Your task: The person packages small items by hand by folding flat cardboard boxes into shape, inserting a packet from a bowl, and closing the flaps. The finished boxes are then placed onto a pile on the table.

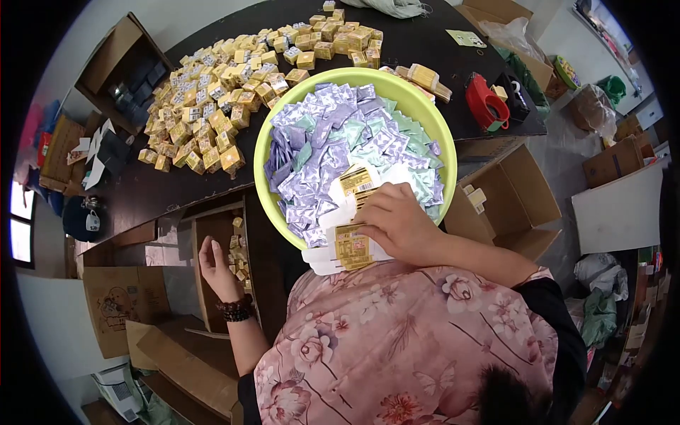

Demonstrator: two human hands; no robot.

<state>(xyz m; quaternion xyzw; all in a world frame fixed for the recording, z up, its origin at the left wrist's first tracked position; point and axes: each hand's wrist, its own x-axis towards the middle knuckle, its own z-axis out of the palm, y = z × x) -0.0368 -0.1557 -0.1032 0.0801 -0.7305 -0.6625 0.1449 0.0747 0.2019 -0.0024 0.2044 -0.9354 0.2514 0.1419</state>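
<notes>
My right hand is closed on flat, unfolded yellow-and-white cartons at the near rim of a lime-green basin. Another printed carton panel shows just beyond the fingers. Purple and mint-green sachets fill the basin. Off to the left, my left hand hangs with its fingers stretched out and nothing visible in them. A beaded bracelet is on that wrist. Beneath it stands an open cardboard box with small yellow boxes inside.
Many small folded yellow boxes are heaped on the dark table. A red tape dispenser and a stack of flat cartons lie beyond the basin. Open cardboard boxes stand at the right and lower left.
</notes>
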